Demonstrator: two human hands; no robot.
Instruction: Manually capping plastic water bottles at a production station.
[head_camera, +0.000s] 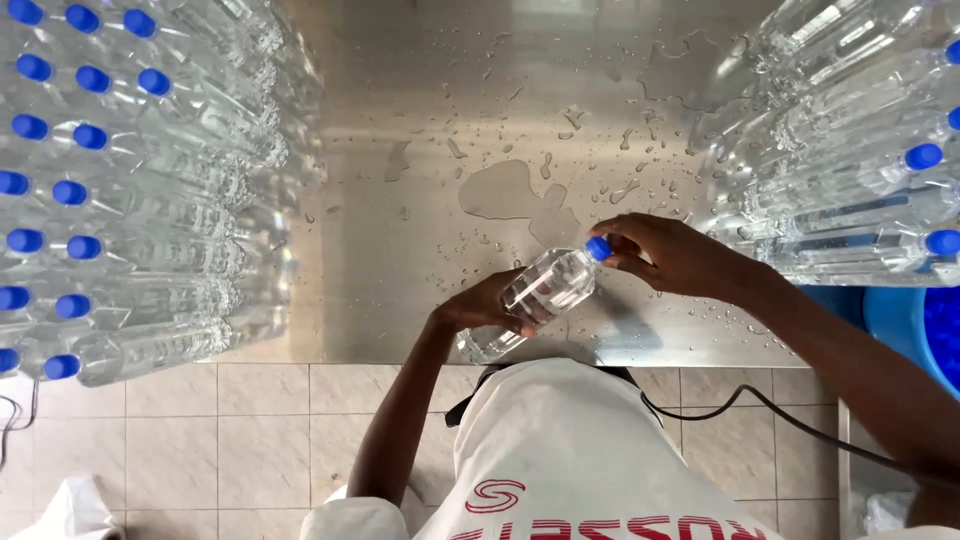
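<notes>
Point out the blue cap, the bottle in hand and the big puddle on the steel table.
blue cap (598, 247), head view, top of cap
bottle (545, 290), head view, clear body
puddle (505, 190), head view, middle of the water patch

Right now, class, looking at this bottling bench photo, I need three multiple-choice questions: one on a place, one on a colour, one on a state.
1. Where does the biggest puddle lie?
A. on the steel table, beyond the held bottle
B. on the tiled floor
C. inside the blue tub

2. What colour is the cap of the held bottle?
A. white
B. blue
C. red

3. How is the held bottle kept?
A. standing upright, untouched
B. lying in a stack
C. tilted, left hand around its body, right hand at its cap

Answers: 1 A, the water sits on the metal top; 2 B, it matches the stacked bottles' caps; 3 C, both hands grip it at a slant.
</notes>
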